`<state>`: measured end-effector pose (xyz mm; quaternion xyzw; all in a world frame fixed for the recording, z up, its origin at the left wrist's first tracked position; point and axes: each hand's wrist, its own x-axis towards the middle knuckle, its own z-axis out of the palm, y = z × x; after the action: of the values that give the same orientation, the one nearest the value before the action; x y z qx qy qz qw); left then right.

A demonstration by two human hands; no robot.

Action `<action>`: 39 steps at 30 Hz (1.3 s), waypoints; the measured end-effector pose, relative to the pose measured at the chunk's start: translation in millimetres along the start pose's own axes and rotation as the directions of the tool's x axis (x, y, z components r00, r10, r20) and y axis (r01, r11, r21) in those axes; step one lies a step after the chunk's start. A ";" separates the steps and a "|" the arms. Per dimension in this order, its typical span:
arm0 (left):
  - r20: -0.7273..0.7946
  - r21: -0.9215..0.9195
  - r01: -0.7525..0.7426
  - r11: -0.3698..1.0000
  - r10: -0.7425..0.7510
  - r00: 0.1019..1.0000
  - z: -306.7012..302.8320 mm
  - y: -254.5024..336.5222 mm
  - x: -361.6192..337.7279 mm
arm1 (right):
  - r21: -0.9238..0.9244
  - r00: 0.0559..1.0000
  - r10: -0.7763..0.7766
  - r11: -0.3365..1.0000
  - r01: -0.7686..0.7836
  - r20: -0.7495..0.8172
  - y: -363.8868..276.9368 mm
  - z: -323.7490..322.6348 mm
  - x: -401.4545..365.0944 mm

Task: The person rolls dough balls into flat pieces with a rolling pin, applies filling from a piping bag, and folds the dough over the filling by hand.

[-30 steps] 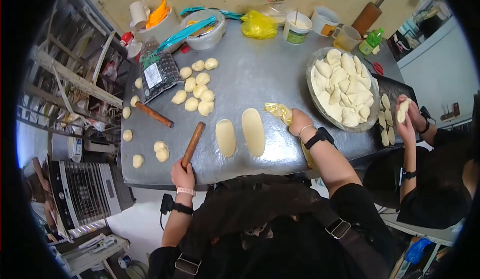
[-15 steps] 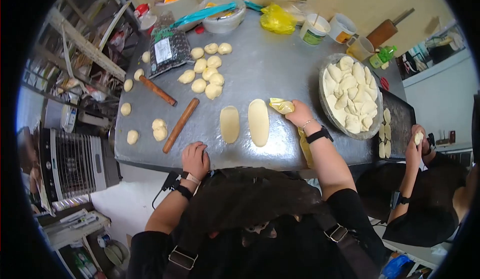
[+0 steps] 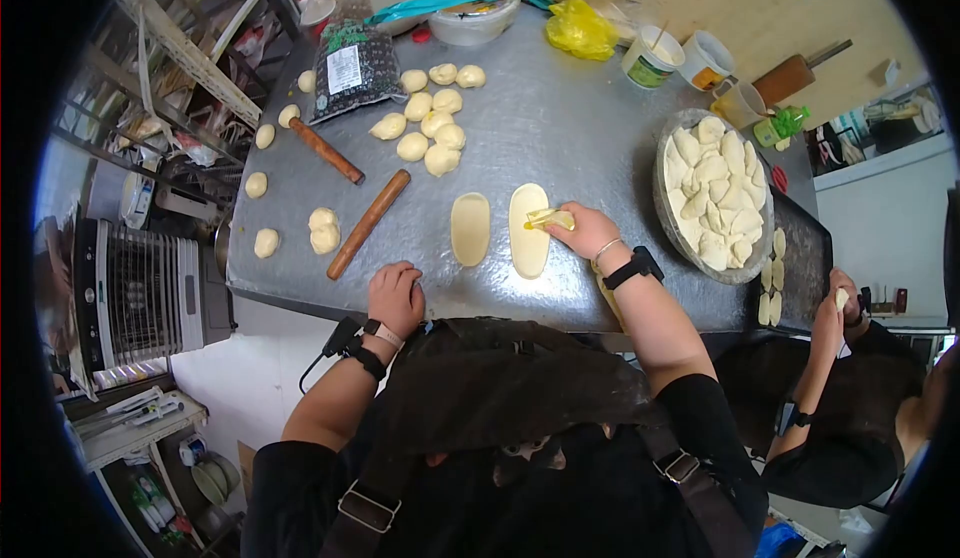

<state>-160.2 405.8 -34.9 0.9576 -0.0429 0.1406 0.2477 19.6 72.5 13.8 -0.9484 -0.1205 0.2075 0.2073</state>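
Note:
My right hand [image 3: 590, 230] is closed around a yellowish plastic piping bag [image 3: 553, 219]; its tip lies over the right flattened dough oval [image 3: 529, 253], with a little yellow filling at the tip. The tail of the bag hangs below my hand, partly behind my wrist. Beside it, to the left, lies a second flattened dough oval [image 3: 470, 230] with a bare surface. My left hand [image 3: 397, 298] rests at the table's front edge, fingers curled in, nothing visible in them. Nearest to it is a wooden rolling pin [image 3: 369, 225].
Another rolling pin [image 3: 327, 151], several dough balls [image 3: 432, 123] and a dark printed bag [image 3: 352, 73] occupy the left side of the table [image 3: 560, 138]. At right stand a bowl of shaped dough [image 3: 712, 193] and a black tray [image 3: 800, 253]. A co-worker's hands [image 3: 835, 308] hold dough beside the tray.
My right hand has moved the piping bag left, from beside the right dough oval to over it. My left hand stays at the table edge. The whole view has shifted slightly.

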 end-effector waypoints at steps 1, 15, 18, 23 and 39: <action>-0.001 -0.001 0.001 1.000 -0.001 1.000 -0.4 0.5 0.1 | -0.026 1.000 0.007 1.000 -0.007 -0.004 -3.2 -0.5 -1.1; -0.033 0.022 -0.012 1.000 0.012 0.999 4.4 -4.7 0.4 | -0.160 0.962 0.103 0.976 -0.147 -0.254 -31.4 -2.7 -5.2; -0.036 0.015 -0.016 1.000 0.016 0.999 2.6 -3.2 2.3 | -0.106 0.972 -0.177 0.981 0.162 -0.152 -57.9 6.4 4.4; -0.038 0.022 -0.018 1.000 0.018 0.999 0.0 -3.3 3.7 | -0.126 0.962 -0.266 0.958 0.257 -0.059 -93.3 31.9 29.2; 0.092 -0.319 0.163 0.934 -0.141 0.986 31.0 16.2 117.7 | -0.161 0.966 -0.059 0.987 0.018 -0.252 -80.9 11.0 45.3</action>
<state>-42.4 375.0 -19.2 0.9081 0.0002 0.0797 0.4110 43.2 162.1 24.9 -0.9781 -0.1273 0.0691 0.1498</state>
